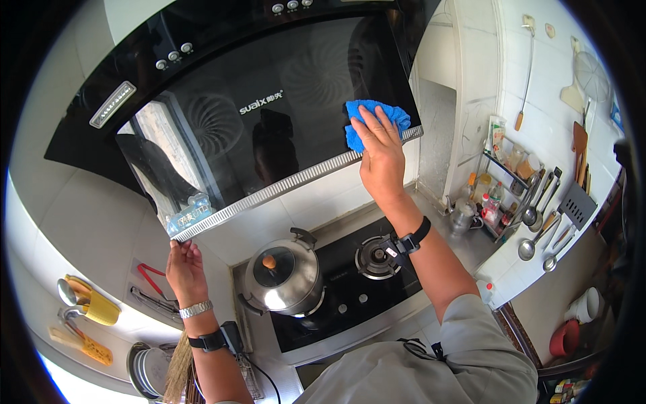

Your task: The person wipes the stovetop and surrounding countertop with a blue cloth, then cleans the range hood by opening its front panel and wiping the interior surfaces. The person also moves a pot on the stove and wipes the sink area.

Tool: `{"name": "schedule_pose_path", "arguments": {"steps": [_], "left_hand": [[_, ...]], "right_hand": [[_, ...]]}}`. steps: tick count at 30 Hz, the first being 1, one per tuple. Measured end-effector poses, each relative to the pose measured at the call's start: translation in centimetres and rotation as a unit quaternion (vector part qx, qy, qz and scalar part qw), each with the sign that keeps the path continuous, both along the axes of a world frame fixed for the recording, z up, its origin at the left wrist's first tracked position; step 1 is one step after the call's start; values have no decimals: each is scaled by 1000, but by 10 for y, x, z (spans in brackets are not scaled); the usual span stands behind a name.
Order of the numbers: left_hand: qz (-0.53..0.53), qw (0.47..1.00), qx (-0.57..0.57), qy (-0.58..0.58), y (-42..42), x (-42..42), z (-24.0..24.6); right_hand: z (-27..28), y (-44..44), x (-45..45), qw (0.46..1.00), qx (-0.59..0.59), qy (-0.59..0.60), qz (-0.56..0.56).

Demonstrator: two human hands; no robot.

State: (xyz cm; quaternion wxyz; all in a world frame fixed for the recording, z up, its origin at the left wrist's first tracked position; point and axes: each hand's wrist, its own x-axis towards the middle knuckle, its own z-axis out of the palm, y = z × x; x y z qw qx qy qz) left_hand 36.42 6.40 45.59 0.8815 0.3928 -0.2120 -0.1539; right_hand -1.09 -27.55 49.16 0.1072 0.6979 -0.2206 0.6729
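My right hand [383, 166] presses a blue cloth [355, 136] flat against the lower right part of a black glass range hood panel [318, 136]. Its fingers lie spread over the cloth. At the panel's lower left corner, the fingertips of my left hand [186, 272] pinch the edge, just below a blue sticker [191, 214] that bears writing. A slotted silver strip [277, 191] runs along the panel's bottom edge between both hands. Round buttons [174, 55] sit on the hood's upper frame. Reflections of a window and a head show in the glass.
Below the hood, a lidded stainless steel pot [298, 290] stands on the left of a black gas hob [343, 303]. The right burner [378, 257] is bare. Bottles fill a corner rack [509, 174]; ladles [527, 247] hang at right. A yellow utensil holder [103, 305] is at left.
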Motion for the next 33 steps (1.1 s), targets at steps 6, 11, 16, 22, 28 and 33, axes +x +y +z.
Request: {"name": "schedule_pose_path", "arguments": {"steps": [6,11,16,22,28,33], "left_hand": [[-10,1000,-11,3,1,0,-1],[-12,1000,-14,3,1,2,-3],[-15,1000,-26,3,0,2,-2],[-40,998,-43,8,-4,-19,0],[-80,995,-7,58,-44,-64,-11],[-163,981,105,20,-103,-161,-23]], "right_hand": [[-8,32,-16,993,-70,34,87],[-35,66,-21,979,-77,37,184],[-65,75,-27,978,5,44,206],[-108,64,-47,899,304,-37,312],[-152,65,-91,773,598,12,213],[-180,29,-110,849,495,-24,183]]}}
